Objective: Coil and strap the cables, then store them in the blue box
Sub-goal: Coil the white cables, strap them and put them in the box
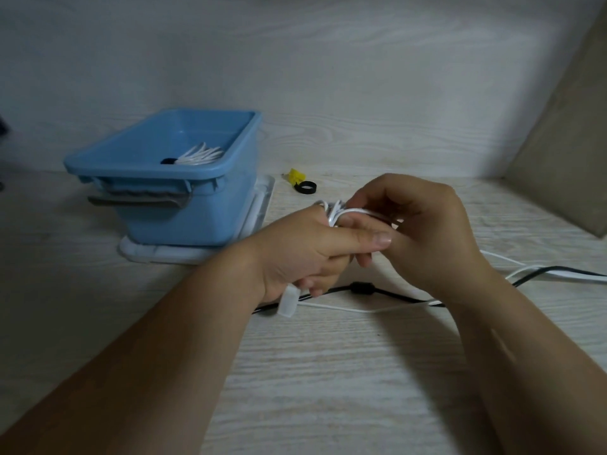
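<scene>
My left hand (305, 247) and my right hand (423, 231) meet above the table, both closed on a white cable (345, 213) looped several times around the left fingers. Its white plug (288, 302) hangs below my left palm, and its loose tail (345, 308) trails right across the table. A black cable (361, 288) with a thick ferrite bead lies on the table under my hands. The blue box (184, 205) stands at the left, holding one coiled white cable (200, 156) bound with a black strap.
The box rests on a white tray-like lid (259, 205). A black strap ring (307, 187) and a yellow piece (295, 175) lie behind my hands. A beige panel (565, 165) leans at the right, and a pale wood-grain wall rises behind the table.
</scene>
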